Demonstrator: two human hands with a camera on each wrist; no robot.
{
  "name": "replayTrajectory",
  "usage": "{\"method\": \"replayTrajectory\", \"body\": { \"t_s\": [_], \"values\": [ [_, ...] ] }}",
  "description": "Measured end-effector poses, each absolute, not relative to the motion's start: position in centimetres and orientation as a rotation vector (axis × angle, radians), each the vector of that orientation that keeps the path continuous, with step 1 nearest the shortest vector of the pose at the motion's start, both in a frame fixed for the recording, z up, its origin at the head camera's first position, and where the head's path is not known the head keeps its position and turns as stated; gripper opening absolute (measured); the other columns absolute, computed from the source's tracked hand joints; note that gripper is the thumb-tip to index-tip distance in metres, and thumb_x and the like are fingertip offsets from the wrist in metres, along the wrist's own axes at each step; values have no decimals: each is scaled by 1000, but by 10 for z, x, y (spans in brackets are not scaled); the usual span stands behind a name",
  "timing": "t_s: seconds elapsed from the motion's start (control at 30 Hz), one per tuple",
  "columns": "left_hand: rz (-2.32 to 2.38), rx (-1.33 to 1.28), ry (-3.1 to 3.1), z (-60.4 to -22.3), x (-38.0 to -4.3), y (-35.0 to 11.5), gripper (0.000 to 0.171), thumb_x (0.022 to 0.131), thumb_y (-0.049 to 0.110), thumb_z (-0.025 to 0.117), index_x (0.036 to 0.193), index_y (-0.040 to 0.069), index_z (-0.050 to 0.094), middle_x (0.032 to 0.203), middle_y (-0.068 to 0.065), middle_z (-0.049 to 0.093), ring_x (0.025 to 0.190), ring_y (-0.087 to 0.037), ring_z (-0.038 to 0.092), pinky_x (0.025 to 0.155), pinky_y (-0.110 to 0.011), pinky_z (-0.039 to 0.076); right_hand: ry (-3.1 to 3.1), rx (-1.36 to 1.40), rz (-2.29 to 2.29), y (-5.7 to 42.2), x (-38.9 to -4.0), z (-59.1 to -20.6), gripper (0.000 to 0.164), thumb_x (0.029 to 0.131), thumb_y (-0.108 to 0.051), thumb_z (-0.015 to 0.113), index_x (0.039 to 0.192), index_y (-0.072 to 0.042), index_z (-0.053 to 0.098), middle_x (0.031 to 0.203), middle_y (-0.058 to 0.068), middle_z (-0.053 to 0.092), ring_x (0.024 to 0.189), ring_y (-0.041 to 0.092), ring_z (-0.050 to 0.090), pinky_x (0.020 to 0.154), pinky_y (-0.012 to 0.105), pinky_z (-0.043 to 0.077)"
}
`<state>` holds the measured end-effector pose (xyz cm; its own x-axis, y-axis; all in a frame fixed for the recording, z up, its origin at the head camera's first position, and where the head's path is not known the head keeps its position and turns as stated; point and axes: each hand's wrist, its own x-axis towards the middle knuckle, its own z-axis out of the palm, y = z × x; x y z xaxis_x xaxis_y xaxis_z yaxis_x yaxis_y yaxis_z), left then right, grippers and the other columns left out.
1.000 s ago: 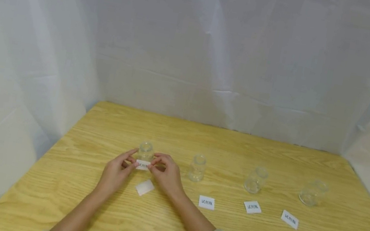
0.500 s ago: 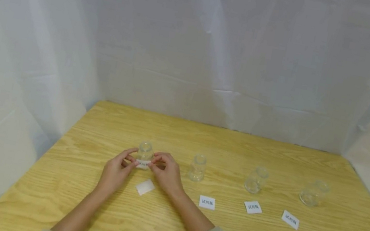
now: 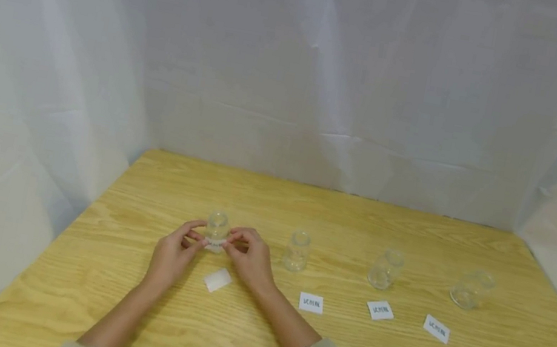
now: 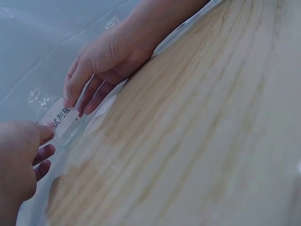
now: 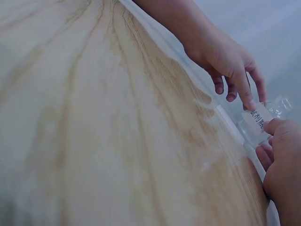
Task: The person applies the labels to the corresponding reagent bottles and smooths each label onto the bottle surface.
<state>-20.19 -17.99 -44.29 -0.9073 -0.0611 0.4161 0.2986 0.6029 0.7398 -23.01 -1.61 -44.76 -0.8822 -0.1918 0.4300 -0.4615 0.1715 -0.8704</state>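
Observation:
A small white label with black handwritten characters spans the front of the leftmost clear glass bottle, which stands upright. My left hand pinches the label's left end, and my right hand pinches its right end. In the left wrist view the label lies across the bottle's lower body, a thumb at each end. The right wrist view has the same label between both hands. How firmly its middle touches the glass I cannot tell. A blank whitish slip of paper lies just in front.
Three more clear glass bottles stand in a row to the right: one bottle beside my right hand, another bottle, and a far-right bottle. Before them lie three written labels: a left label, a middle label, a right label.
The label has gone from flat and fully facing the camera to a narrower, curved strip against the bottle. Both hands keep their grip and have barely moved.

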Motion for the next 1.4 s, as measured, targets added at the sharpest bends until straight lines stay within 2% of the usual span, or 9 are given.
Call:
{"method": "replayTrajectory", "body": {
  "t_s": [0.33, 0.6, 0.8, 0.93, 1.2, 1.4],
  "values": [
    [-1189, -213, -2381, -443, -205, -180, 32, 81, 4, 69, 112, 3, 61, 81, -11, 66, 62, -20, 58, 52, -26, 46, -2257, 575, 1750, -17, -237, -455, 8, 79, 1, 70, 78, -1, 62, 101, 10, 62, 91, 22, 62, 72, 20, 49],
    [-1212, -196, -2402, -442, -205, -181, 32, 82, 6, 69, 113, 4, 61, 83, -11, 66, 65, -21, 60, 54, -28, 47, -2249, 557, 1750, -18, -236, -456, 7, 78, 1, 70, 78, 1, 63, 100, 11, 63, 89, 22, 62, 71, 20, 49],
    [-1286, -187, -2406, -443, -206, -183, 34, 81, 5, 69, 114, 2, 60, 94, -14, 65, 76, -27, 63, 66, -37, 52, -2240, 532, 1800, -20, -236, -456, 7, 79, 1, 70, 77, 2, 63, 98, 12, 64, 84, 22, 64, 70, 20, 50],
    [-1350, -209, -2398, -445, -207, -183, 35, 81, 1, 67, 114, -2, 58, 106, -18, 62, 87, -31, 62, 76, -37, 51, -2248, 497, 1836, -20, -235, -455, 10, 79, 1, 70, 78, 3, 61, 97, 12, 65, 84, 23, 64, 71, 20, 50],
    [-1487, -208, -2366, -446, -210, -184, 36, 80, -1, 67, 115, -4, 57, 106, -22, 62, 94, -31, 61, 79, -31, 49, -2172, 519, 1942, -15, -217, -426, 23, 77, 8, 68, 94, 13, 53, 94, 27, 61, 89, 41, 59, 77, 33, 50],
    [-1515, -195, -2387, -446, -211, -185, 36, 81, 1, 67, 115, -4, 56, 107, -21, 62, 96, -30, 61, 81, -31, 48, -2164, 557, 1970, -13, -214, -422, 27, 78, 10, 66, 101, 15, 53, 98, 29, 60, 92, 43, 58, 79, 42, 49]
  ]
}}
